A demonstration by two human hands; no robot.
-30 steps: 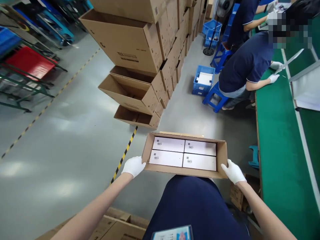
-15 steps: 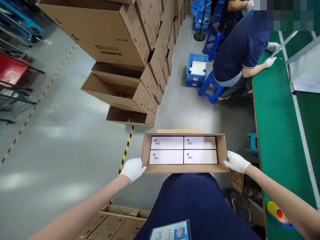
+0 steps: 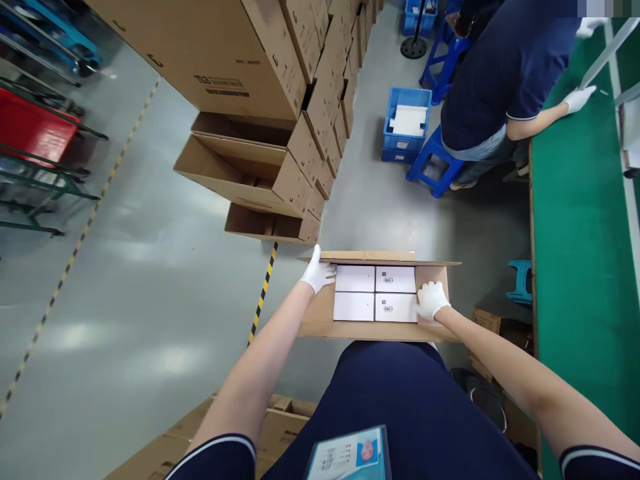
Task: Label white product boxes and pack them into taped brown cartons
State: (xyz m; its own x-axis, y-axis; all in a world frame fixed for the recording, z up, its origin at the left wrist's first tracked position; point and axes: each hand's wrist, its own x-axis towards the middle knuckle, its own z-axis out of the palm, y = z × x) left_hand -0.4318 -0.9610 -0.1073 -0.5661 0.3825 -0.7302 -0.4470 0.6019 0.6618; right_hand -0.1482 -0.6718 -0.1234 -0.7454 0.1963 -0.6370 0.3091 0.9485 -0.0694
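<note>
An open cardboard carton [image 3: 380, 330] stands upright in front of my body. White boxes [image 3: 395, 307] with small printed labels lie inside it in two rows. The carton's end flaps are folded inward over the outer ends of these boxes. My left hand [image 3: 319, 272], in a white glove, rests on the left end flap with its thumb pointing up and fingers stretched inward. On the right end flap [image 3: 431, 272] sits my gloved right hand [image 3: 433, 300], fingers curled beside the boxes. Its fingertips are hidden. The long far flap stands up behind the boxes.
Stacked cartons [image 3: 250, 167] rise ahead on the left. Blue crates [image 3: 407, 137] and a blue stool [image 3: 435, 163] stand beyond my carton, near a seated co-worker [image 3: 493, 93]. A green workbench [image 3: 580, 267] runs along the right. More cartons [image 3: 285, 433] lie low behind my left arm.
Both hands have moved inward from the carton's outer ends onto its end flaps. Those flaps now cover the ends of the white boxes. The view has shifted slightly.
</note>
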